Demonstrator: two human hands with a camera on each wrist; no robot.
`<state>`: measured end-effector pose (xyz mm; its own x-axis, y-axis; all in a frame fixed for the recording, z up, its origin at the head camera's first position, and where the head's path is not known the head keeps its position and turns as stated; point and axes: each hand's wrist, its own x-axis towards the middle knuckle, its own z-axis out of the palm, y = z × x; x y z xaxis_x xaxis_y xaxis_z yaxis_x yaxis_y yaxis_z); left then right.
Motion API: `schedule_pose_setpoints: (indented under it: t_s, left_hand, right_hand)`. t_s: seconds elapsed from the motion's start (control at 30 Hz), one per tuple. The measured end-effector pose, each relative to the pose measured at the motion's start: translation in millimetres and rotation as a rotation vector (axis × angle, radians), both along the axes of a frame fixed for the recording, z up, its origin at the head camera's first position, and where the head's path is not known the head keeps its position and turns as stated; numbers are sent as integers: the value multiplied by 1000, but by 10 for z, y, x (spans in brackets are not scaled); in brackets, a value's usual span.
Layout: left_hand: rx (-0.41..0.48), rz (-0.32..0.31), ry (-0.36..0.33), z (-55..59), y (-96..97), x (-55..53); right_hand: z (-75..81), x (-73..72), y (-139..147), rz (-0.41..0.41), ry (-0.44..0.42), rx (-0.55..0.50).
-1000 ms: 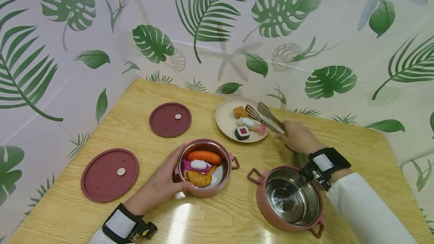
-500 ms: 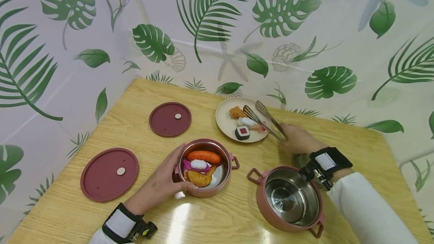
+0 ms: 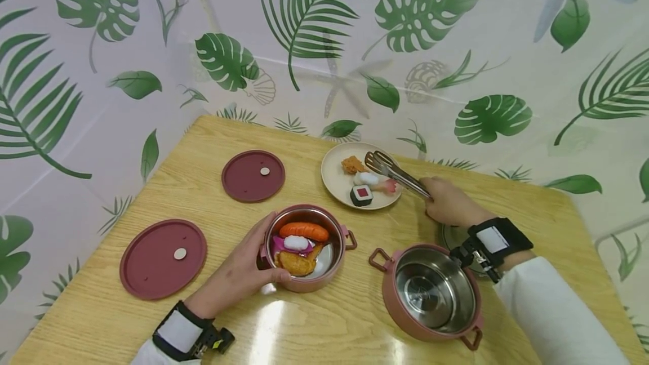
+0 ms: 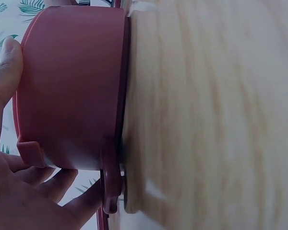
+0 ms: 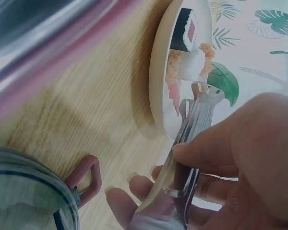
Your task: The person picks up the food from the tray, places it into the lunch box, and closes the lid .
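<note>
My left hand (image 3: pixel 243 263) holds the small pink pot (image 3: pixel 315 284) at its left side, thumb at the near rim and fingers round the wall. Inside the pot lie an orange sausage (image 3: pixel 304 232), a golden fried piece (image 3: pixel 296 263) and a white-and-purple food piece (image 3: pixel 296 243). With my right hand (image 3: pixel 451 203) I grip metal tongs (image 3: pixel 408 179); their tips hover over the cream plate (image 3: pixel 332 185), near a fried chicken nugget (image 3: pixel 352 164) and shrimp sushi (image 3: pixel 374 181). Nothing shows between the tips. A sushi roll (image 3: pixel 361 195) sits at the plate's front.
A larger pink pot (image 3: pixel 405 314) with a bare steel inside stands at the front right. Behind it, partly hidden under my right wrist, lies a glass lid (image 3: pixel 448 235). Two maroon lids (image 3: pixel 162 261) lie on the left of the wooden table (image 3: pixel 294 331).
The tongs' arms spread wider, then came together over the plate. My right hand shifted slightly to the right. My left hand and the small pot stayed put.
</note>
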<state>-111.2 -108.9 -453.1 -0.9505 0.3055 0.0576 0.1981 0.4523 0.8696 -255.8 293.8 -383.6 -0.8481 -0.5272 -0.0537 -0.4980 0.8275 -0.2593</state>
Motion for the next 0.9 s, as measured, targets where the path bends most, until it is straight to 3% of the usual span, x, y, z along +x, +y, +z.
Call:
schedule_pose_setpoints:
  t_s: [0.2,0.47,0.57,0.63,0.7,0.77,0.9]
  left_hand:
    - [-42,-63,16,32,4,-15]
    - [-152,-85,39,179,36,1]
    - [-188,-79,131,285,97,41]
    - [-189,-89,233,377,189,93]
    - [-159,-121,324,481,332,173]
    - [-105,-187,353,584,511,273]
    - [-15,-341,279,679,877,439]
  right_hand:
    - [23,35,65,-17,-7,-4]
    - [71,89,137,-45,-13,14]
    - [98,118,165,-42,-1,17]
    - [113,134,187,-38,10,22]
    - [120,146,210,-29,21,24]
    - [126,158,231,-32,21,23]
    - [141,191,253,-45,33,9]
